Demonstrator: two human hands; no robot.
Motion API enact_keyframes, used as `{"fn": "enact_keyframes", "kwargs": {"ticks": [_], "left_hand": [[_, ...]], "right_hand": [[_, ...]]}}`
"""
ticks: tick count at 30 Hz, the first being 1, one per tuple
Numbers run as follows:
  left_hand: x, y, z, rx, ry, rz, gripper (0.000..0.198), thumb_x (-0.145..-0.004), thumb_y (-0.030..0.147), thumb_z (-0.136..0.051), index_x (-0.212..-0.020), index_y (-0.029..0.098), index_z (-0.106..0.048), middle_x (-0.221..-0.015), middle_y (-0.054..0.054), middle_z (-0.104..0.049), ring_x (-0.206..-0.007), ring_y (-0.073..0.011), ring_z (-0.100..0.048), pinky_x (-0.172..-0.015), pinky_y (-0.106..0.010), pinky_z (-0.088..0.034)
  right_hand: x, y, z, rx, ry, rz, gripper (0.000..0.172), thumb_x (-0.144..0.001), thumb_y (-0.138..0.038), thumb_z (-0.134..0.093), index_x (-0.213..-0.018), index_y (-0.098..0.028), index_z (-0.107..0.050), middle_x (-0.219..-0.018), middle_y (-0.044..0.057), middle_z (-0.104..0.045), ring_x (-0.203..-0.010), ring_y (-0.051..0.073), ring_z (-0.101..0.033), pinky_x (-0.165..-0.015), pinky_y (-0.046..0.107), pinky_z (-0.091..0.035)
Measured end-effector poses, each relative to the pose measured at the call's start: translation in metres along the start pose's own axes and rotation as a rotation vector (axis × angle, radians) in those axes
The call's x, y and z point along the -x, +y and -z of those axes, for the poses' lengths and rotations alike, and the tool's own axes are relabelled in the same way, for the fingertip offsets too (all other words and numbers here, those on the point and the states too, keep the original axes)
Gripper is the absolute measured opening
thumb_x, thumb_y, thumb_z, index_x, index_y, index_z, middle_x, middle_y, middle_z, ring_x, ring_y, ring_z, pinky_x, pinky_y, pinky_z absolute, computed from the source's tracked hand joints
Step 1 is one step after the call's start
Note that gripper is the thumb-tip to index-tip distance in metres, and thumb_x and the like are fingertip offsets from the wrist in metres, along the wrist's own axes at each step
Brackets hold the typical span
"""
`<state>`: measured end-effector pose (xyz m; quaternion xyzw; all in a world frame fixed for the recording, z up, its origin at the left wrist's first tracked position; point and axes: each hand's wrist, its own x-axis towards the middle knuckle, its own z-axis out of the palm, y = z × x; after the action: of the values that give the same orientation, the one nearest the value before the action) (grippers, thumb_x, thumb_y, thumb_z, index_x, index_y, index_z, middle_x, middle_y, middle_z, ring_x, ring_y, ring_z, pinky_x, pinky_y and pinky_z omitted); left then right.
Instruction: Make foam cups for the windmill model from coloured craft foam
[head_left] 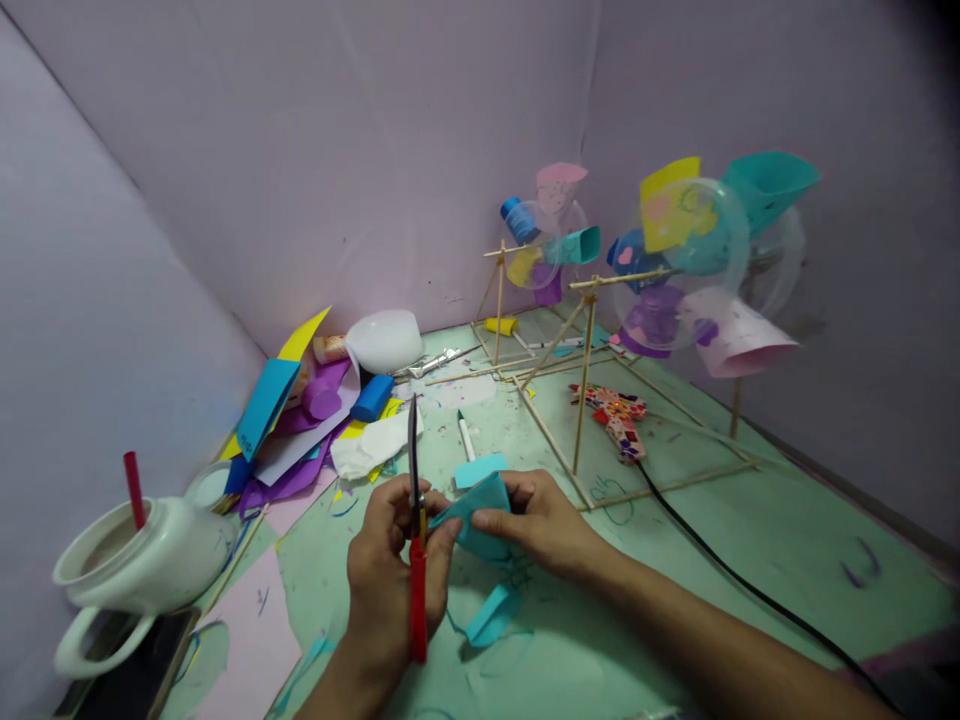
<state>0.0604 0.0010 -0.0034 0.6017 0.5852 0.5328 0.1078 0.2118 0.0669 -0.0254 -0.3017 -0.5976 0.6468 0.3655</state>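
Close in front of me, my left hand [381, 575] is closed, with a pair of red-handled scissors [418, 600] resting in it, blades pointing up and away. The thumb and fingers of that hand also pinch the left edge of a light blue paper piece [486, 505], which looks folded or curved. My right hand [551, 525] grips the same paper from the right, thumb on top. A flat light blue paper scrap [478, 468] lies just beyond the hands. Nearer to me, a curled blue offcut [493, 615] rests on the table.
Two stick frames carry wheels with coloured paper cups: a near wheel [682, 270] and a far wheel [544, 240]. Inside the near frame lies a patterned glue gun [615, 415] with a black cord. Coloured paper [300, 420], a marker [466, 438] and a white pitcher [157, 560] stand left and ahead.
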Motion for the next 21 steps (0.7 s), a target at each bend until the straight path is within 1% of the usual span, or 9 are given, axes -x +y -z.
{"fn": "enact_keyframes", "kwargs": {"ticks": [2, 5, 8, 10, 13, 16, 18, 21], "left_hand": [[0.001, 0.001, 0.000, 0.005, 0.022, -0.010, 0.025, -0.074, 0.023, -0.063, -0.096, 0.021, -0.051, -0.071, 0.002, -0.065, -0.061, -0.0121, -0.064, -0.059, -0.021, -0.053], [0.002, 0.003, -0.001, 0.019, 0.046, -0.004, 0.025, -0.073, 0.021, -0.064, -0.094, 0.022, -0.052, -0.066, 0.005, -0.063, -0.056, -0.0098, -0.062, -0.055, -0.018, -0.051], [0.003, 0.005, -0.001, 0.046, 0.066, 0.036, 0.023, -0.073, 0.021, -0.065, -0.092, 0.023, -0.052, -0.064, 0.007, -0.062, -0.053, -0.0088, -0.060, -0.053, -0.017, -0.049], [0.003, 0.005, -0.001, 0.048, 0.067, 0.044, 0.023, -0.073, 0.022, -0.065, -0.092, 0.022, -0.052, -0.064, 0.007, -0.063, -0.053, -0.0096, -0.060, -0.053, -0.018, -0.049], [0.001, 0.005, -0.001, 0.015, 0.023, 0.008, 0.023, -0.072, 0.024, -0.066, -0.091, 0.022, -0.052, -0.063, 0.006, -0.063, -0.052, -0.0105, -0.060, -0.052, -0.020, -0.049], [-0.003, 0.005, 0.005, -0.045, -0.004, 0.042, 0.017, -0.077, 0.028, -0.061, -0.091, 0.022, -0.053, -0.063, 0.006, -0.061, -0.048, -0.0099, -0.057, -0.049, -0.021, -0.047], [-0.008, 0.004, 0.013, -0.125, -0.040, 0.056, 0.014, -0.081, 0.031, -0.055, -0.092, 0.022, -0.053, -0.064, 0.005, -0.060, -0.048, -0.0107, -0.056, -0.050, -0.022, -0.046], [-0.017, -0.004, 0.028, -0.303, -0.154, 0.002, 0.019, -0.083, 0.033, -0.049, -0.097, 0.021, -0.054, -0.070, 0.001, -0.063, -0.056, -0.0148, -0.060, -0.057, -0.026, -0.049]], "right_hand": [[0.000, 0.001, 0.000, 0.004, 0.026, 0.004, 0.031, -0.064, -0.044, -0.074, -0.067, -0.013, -0.067, -0.060, 0.000, -0.058, -0.058, 0.013, -0.049, -0.056, 0.026, -0.042], [0.000, 0.000, 0.000, -0.014, 0.022, 0.007, 0.029, -0.063, -0.041, -0.074, -0.067, -0.013, -0.069, -0.059, 0.000, -0.057, -0.057, 0.013, -0.047, -0.055, 0.026, -0.039], [0.000, -0.003, 0.001, -0.023, 0.004, 0.001, 0.031, -0.063, -0.043, -0.074, -0.066, -0.012, -0.069, -0.059, 0.000, -0.055, -0.056, 0.012, -0.046, -0.055, 0.026, -0.038], [0.000, -0.003, 0.001, -0.023, 0.002, -0.002, 0.034, -0.062, -0.045, -0.074, -0.063, -0.012, -0.068, -0.056, -0.001, -0.052, -0.053, 0.011, -0.043, -0.052, 0.025, -0.035], [-0.001, -0.001, 0.001, -0.027, 0.005, -0.003, 0.036, -0.062, -0.047, -0.074, -0.059, -0.012, -0.066, -0.053, -0.002, -0.049, -0.051, 0.009, -0.040, -0.048, 0.023, -0.032], [-0.001, 0.000, 0.005, -0.049, 0.014, -0.041, 0.037, -0.061, -0.048, -0.075, -0.061, -0.012, -0.066, -0.053, -0.002, -0.051, -0.050, 0.009, -0.042, -0.048, 0.023, -0.036], [-0.003, 0.000, 0.011, -0.084, 0.054, -0.080, 0.037, -0.059, -0.047, -0.077, -0.066, -0.012, -0.067, -0.055, -0.001, -0.055, -0.050, 0.009, -0.046, -0.049, 0.023, -0.040], [-0.005, -0.002, 0.022, -0.152, 0.150, -0.084, 0.037, -0.056, -0.045, -0.080, -0.068, -0.012, -0.067, -0.056, -0.001, -0.058, -0.049, 0.010, -0.050, -0.048, 0.023, -0.042]]}}
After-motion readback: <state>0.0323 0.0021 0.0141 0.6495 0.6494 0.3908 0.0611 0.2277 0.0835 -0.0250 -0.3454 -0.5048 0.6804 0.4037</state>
